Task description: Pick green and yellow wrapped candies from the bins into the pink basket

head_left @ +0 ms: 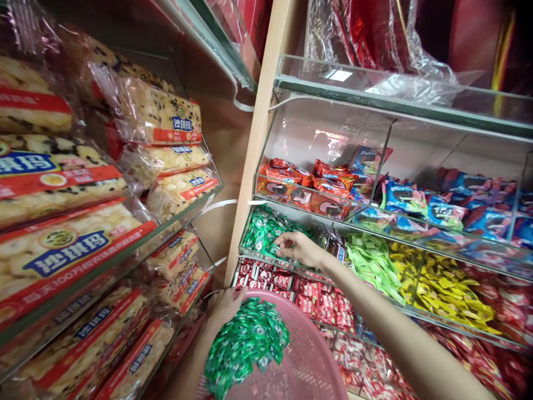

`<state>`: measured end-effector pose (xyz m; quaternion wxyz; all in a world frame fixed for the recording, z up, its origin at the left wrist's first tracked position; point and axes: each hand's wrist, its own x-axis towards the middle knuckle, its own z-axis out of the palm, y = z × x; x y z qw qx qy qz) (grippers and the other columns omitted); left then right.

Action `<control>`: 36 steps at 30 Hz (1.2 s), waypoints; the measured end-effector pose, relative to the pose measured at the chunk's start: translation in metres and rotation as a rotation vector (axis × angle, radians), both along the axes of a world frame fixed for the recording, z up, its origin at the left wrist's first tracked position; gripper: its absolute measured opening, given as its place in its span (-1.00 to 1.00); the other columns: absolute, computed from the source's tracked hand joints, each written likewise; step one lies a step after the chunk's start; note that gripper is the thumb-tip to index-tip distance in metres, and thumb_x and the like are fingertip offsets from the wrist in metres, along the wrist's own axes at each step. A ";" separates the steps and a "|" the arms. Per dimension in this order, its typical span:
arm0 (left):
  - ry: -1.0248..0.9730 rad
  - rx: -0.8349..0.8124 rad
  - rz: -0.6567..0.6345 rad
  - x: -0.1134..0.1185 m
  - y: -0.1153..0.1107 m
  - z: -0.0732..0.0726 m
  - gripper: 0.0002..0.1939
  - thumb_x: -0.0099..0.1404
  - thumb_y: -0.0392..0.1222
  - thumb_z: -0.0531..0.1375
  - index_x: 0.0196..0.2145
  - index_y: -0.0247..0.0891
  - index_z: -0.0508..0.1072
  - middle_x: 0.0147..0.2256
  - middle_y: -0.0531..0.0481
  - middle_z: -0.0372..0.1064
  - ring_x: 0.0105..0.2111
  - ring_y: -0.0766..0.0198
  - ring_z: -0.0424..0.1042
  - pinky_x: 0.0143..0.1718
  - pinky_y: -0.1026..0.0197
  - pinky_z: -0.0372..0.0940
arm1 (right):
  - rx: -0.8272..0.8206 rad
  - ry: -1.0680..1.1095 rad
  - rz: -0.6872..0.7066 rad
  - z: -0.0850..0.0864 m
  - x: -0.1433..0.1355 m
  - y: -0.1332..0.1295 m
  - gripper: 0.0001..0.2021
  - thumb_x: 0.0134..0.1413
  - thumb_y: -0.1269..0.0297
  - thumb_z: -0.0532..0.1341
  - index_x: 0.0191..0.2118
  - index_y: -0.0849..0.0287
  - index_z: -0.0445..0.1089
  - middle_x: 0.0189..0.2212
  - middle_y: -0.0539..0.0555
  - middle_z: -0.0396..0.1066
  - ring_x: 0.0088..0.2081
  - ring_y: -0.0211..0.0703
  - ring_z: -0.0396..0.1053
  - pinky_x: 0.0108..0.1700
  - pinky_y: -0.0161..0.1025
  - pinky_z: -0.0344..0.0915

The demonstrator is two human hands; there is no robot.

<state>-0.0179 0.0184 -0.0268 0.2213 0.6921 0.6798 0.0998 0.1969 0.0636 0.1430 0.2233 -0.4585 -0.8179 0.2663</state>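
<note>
My left hand (226, 306) is closed over the rim of a pink plastic basket (322, 339) at the bottom centre. Inside the basket lies a heap of small candies in shiny green wrappers (245, 344). My right hand (302, 250) reaches into a clear shelf compartment that holds more green-wrapped candies (266, 225). Its fingers are curled at the surface of that pile, and whatever is between them is too small to make out.
Packaged pastry bars (69, 244) crowd the glass shelves on the left. A wooden post (252, 150) separates them from the right-hand shelving. Light green packets (370, 264) and yellow packets (445, 289) fill neighbouring bins. Red-wrapped sweets (325, 303) lie below; a glass shelf edge (395, 105) runs overhead.
</note>
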 end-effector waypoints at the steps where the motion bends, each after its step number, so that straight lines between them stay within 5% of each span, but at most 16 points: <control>1: 0.003 0.000 0.002 0.000 0.000 0.000 -0.24 0.15 0.33 -0.33 -0.26 -0.19 0.47 -0.26 -0.18 0.44 -0.19 0.00 0.39 -0.23 0.11 0.22 | -0.020 0.024 0.006 0.001 -0.001 0.001 -0.74 -0.16 0.17 0.23 -0.36 0.27 0.33 -0.57 -0.07 0.23 -0.53 -0.35 0.14 -0.46 -0.36 0.14; 5: 0.011 0.001 0.004 0.000 0.000 0.000 -0.24 0.14 0.33 -0.34 -0.27 -0.17 0.48 -0.25 -0.16 0.44 -0.19 -0.01 0.38 -0.22 0.10 0.22 | -0.072 0.008 0.045 0.003 -0.011 0.006 -0.76 -0.18 0.17 0.24 -0.41 0.26 0.35 -0.56 -0.06 0.24 -0.52 -0.35 0.15 -0.46 -0.37 0.13; 11: 0.008 0.005 0.001 -0.001 0.001 -0.002 -0.24 0.14 0.34 -0.34 -0.28 -0.17 0.47 -0.27 -0.16 0.45 -0.21 0.01 0.39 -0.25 0.11 0.22 | 0.062 -0.222 -0.037 -0.002 -0.024 0.009 -0.88 -0.20 0.36 0.24 -0.42 0.23 0.39 -0.59 -0.08 0.23 -0.53 -0.35 0.14 -0.46 -0.38 0.07; 19: 0.024 0.012 0.000 -0.001 0.002 -0.005 -0.21 0.14 0.34 -0.37 -0.30 -0.20 0.47 -0.29 -0.20 0.44 -0.23 0.00 0.40 -0.27 0.10 0.22 | -0.008 -0.060 0.003 -0.013 -0.018 0.015 -0.77 -0.23 0.44 0.20 -0.31 0.25 0.30 -0.51 -0.05 0.27 -0.50 -0.35 0.20 -0.46 -0.40 0.14; 25: 0.036 0.019 -0.001 -0.001 0.001 -0.003 -0.22 0.15 0.33 -0.36 -0.29 -0.20 0.47 -0.29 -0.19 0.44 -0.22 -0.01 0.40 -0.26 0.10 0.22 | -0.033 -0.156 0.012 -0.014 -0.017 0.017 -0.85 -0.21 0.45 0.18 -0.37 0.25 0.31 -0.55 -0.06 0.26 -0.50 -0.34 0.19 -0.47 -0.41 0.12; 30: 0.045 0.020 0.004 0.000 0.001 -0.003 -0.23 0.16 0.31 -0.36 -0.27 -0.19 0.47 -0.28 -0.18 0.44 -0.22 0.01 0.40 -0.25 0.11 0.23 | -0.026 -0.115 0.031 0.005 -0.013 0.009 -0.74 -0.17 0.33 0.20 -0.26 0.29 0.33 -0.47 -0.01 0.30 -0.45 -0.31 0.20 -0.40 -0.36 0.16; 36: 0.053 0.015 0.000 -0.001 0.002 -0.006 -0.23 0.15 0.33 -0.36 -0.29 -0.20 0.47 -0.29 -0.20 0.44 -0.22 0.01 0.40 -0.24 0.10 0.22 | -0.148 -0.151 0.065 0.033 0.016 -0.003 -0.71 -0.18 0.15 0.20 -0.36 0.28 0.34 -0.50 0.00 0.31 -0.44 -0.27 0.22 -0.36 -0.30 0.18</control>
